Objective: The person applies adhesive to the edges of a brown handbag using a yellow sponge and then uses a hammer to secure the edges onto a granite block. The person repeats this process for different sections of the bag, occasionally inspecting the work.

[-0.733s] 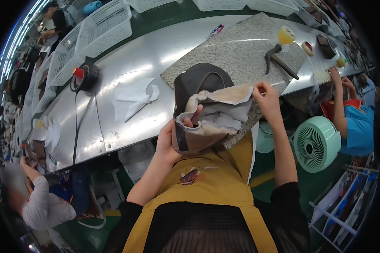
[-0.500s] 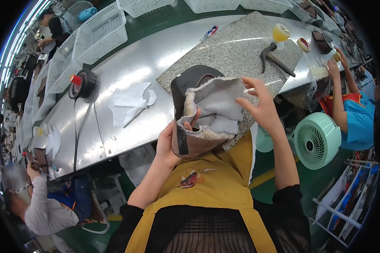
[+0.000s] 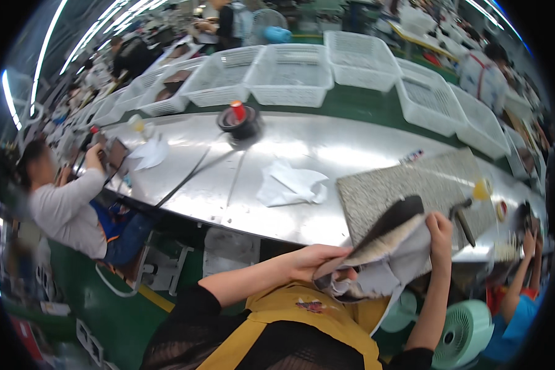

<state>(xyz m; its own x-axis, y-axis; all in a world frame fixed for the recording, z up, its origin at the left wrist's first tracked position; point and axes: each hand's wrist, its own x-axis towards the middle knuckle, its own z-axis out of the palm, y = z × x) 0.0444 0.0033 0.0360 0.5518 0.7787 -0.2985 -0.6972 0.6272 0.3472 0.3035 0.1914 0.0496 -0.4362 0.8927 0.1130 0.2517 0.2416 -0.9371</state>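
Observation:
A leather shoe upper hangs between my two hands, above the near edge of the granite slab. Its outside is dark leather; a pale fleece band and grey lining show along the open side. My left hand is closed on its left end, with a fingertip showing inside the fold. Closed round the upper's right edge is my right hand. Motion blurs the piece somewhat, and its underside is hidden.
A hammer, a yellow-topped pot and a tape roll lie right. White sheets and a corded black device with a red top are on the metal table. Crates line the back; a green fan and co-workers flank me.
The view has swung left, so the table sits further right. My right hand, open beside the upper before, now grips its edge. The upper is tilted and stretched flatter between both hands.

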